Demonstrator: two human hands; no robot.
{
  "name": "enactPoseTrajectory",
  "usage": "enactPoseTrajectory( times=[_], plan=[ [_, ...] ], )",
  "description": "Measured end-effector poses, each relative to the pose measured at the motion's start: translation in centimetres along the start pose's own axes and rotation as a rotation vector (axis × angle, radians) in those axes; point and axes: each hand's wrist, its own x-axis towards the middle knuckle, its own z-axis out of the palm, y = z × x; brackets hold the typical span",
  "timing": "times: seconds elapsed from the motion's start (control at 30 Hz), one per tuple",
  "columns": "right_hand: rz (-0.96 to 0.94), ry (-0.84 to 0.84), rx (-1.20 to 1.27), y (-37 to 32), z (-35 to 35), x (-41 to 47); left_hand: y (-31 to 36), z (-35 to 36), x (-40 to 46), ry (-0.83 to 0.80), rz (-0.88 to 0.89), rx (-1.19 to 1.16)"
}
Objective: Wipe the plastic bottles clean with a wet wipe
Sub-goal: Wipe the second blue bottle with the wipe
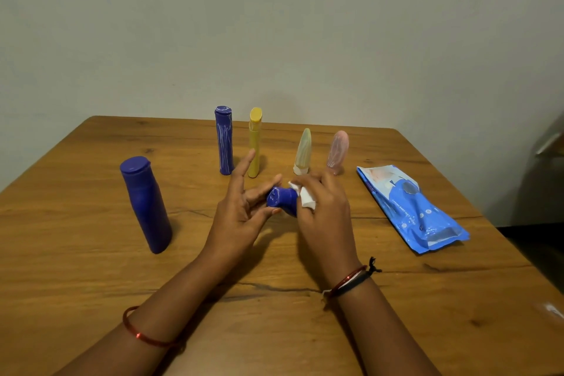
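Above the table's middle, a small blue bottle (282, 200) lies on its side between both hands, cap end toward me. My left hand (241, 210) pinches its cap end with thumb and fingers, the index finger raised. My right hand (323, 207) wraps a white wet wipe (305, 198) round the bottle's body, hiding most of it. A large blue bottle (146, 204) stands at the left. Behind stand a tall blue bottle with white scribbles (224, 140), a yellow bottle (254, 143), a pale green tube (303, 151) and a pink tube (337, 151).
A blue pack of wet wipes (412, 207) lies flat at the right of the wooden table (91, 253). A plain wall stands right behind the table's far edge. A dark object sits beyond the table's right edge.
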Motion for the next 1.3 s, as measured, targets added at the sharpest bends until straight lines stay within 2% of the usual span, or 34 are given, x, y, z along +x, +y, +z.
enactPoseTrajectory(
  times=[0.1, 0.27, 0.37, 0.63, 0.8, 0.97, 1.07, 1.3],
  plan=[
    [0.060, 0.012, 0.024, 0.4, -0.1, 0.2, 0.0, -0.1, -0.1, -0.021, 0.003, 0.034],
    [-0.052, -0.073, 0.182, -0.8, 0.0, -0.3, -0.1, -0.2, 0.0, -0.041, 0.038, 0.058],
    [-0.030, -0.088, 0.254, -1.3, 0.1, -0.5, -0.2, -0.2, 0.1, -0.024, 0.092, 0.085],
    [0.022, -0.018, 0.041, -0.3, 0.1, -0.1, -0.3, -0.3, 0.4, -0.012, 0.052, 0.011],
    [0.162, -0.019, -0.039, 1.4, -0.9, 0.9, -0.4, -0.7, 0.5, -0.021, 0.016, -0.001],
    [0.023, -0.070, 0.090, 0.0, -0.1, 0.0, -0.9, -0.4, 0.5, -0.032, 0.072, -0.001],
    [-0.006, -0.104, 0.086, -0.2, 0.3, -0.1, -1.0, -0.5, 0.5, -0.020, 0.086, 0.007],
    [0.273, -0.131, -0.132, 3.4, -1.1, 1.6, -1.0, -0.9, 0.6, -0.006, 0.011, 0.008]
  ],
)
